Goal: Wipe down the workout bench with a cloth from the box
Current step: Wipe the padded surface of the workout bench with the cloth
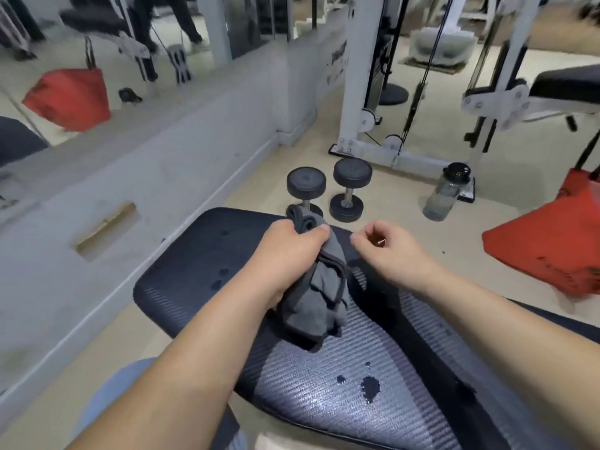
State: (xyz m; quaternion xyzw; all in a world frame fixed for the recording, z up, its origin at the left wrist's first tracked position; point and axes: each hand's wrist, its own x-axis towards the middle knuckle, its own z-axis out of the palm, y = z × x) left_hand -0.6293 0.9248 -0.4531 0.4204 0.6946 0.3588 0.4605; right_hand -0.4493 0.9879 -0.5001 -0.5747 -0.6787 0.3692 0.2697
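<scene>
A dark padded workout bench [201, 280] with a ribbed surface fills the lower middle of the view. Wet spots sit on it, one group near its left part [220, 277] and a larger one near the front [370, 386]. My left hand [285, 251] grips a crumpled grey cloth [321, 300], which hangs down onto the bench pad. My right hand [389, 248] hovers just right of the cloth, fingers loosely curled and apart, holding nothing. A red box-like bag [548, 251] stands on the floor at the right.
Two black dumbbells [350, 193] stand on the floor beyond the bench, with a clear water bottle [446, 193] to their right. A white cable machine [373, 92] and another bench [568, 89] are behind. A low grey wall with a mirror runs along the left.
</scene>
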